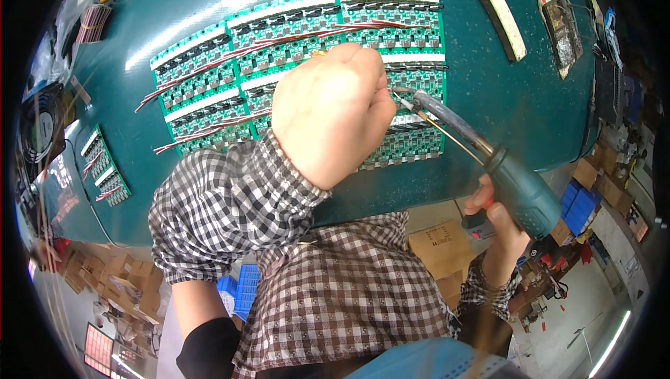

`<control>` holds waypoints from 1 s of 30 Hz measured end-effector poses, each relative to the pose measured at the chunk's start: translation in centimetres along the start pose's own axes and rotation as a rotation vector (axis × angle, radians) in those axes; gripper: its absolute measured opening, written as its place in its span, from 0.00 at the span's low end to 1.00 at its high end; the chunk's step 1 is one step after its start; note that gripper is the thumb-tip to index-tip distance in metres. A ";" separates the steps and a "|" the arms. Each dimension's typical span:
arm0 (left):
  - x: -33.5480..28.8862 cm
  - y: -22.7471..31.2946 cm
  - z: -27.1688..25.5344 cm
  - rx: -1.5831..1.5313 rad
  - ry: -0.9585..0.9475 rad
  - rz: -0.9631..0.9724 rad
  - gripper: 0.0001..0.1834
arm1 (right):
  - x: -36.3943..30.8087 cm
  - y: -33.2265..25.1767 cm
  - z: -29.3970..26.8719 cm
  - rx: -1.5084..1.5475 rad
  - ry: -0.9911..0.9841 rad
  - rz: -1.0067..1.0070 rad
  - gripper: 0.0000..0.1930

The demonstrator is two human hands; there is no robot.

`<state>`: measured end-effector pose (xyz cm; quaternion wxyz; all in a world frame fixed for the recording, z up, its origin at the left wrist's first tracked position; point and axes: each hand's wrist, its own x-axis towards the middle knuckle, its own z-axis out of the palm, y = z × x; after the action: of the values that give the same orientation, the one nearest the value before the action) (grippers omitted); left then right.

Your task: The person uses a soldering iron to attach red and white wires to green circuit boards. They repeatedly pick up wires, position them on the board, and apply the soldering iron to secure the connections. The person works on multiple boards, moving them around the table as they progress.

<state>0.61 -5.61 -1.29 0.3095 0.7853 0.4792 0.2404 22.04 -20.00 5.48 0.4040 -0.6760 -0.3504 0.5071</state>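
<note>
Many green boards lie upper middle of frame, red wires across them. Our left hand over boards, fingers curled, pressed together; we cannot tell if they pinch anything. Our right hand, lower right, fingers wrapped around iron, tip near left fingers.

Circuit boards on table

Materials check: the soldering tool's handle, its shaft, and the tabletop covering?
Handle: probably plastic, green and semi-matte, with a moulded-looking body. Shaft: likely metal, grey with dull sheen. Tabletop covering: perhaps rubber or vinyl, green, smooth, throwing broad glare.
</note>
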 end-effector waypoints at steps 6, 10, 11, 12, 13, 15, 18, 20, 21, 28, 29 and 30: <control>0.0 0.0 0.1 0.005 -0.003 0.002 0.05 | 0.0 -0.1 0.1 0.010 0.010 -0.002 0.20; 0.0 0.0 0.1 0.010 -0.012 -0.005 0.06 | -0.1 -0.2 0.0 0.013 0.019 -0.007 0.21; 0.0 0.0 0.1 0.008 -0.006 -0.004 0.06 | -0.1 -0.2 0.0 0.009 0.015 -0.014 0.21; 0.0 0.0 0.0 0.004 -0.002 -0.003 0.05 | -0.1 -0.2 0.0 0.008 0.020 -0.014 0.21; 0.0 0.0 0.0 0.000 0.002 -0.002 0.05 | -0.1 -0.2 0.1 0.008 0.025 -0.013 0.21; 0.0 -0.1 -0.1 -0.005 0.003 0.005 0.05 | -0.2 -0.2 0.1 0.032 0.040 -0.022 0.21; 0.2 0.1 0.0 -0.005 -0.017 0.003 0.05 | -0.5 0.6 -0.4 0.139 0.088 -0.047 0.22; 0.1 0.3 -0.1 0.015 -0.030 -0.011 0.05 | -0.3 1.2 -0.7 0.255 0.151 -0.063 0.23; -0.1 0.5 0.1 0.031 -0.026 -0.010 0.05 | -0.3 1.9 -1.2 0.291 0.188 -0.056 0.23; 0.5 1.7 -1.2 -0.010 -0.110 -0.122 0.03 | -0.4 -1.8 -7.4 0.227 0.599 -0.586 0.26; 0.5 1.8 -1.3 -0.020 -0.118 -0.128 0.03 | -0.3 -2.4 -8.0 0.165 0.663 -0.719 0.24; 0.7 1.9 -0.9 -0.032 -0.141 -0.125 0.03 | 0.4 -1.0 -8.6 -0.063 0.840 -0.762 0.21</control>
<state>1.50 -5.38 0.73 0.3693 0.7639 0.5003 0.1722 30.40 -20.82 7.62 0.6427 -0.6571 -0.3939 0.0023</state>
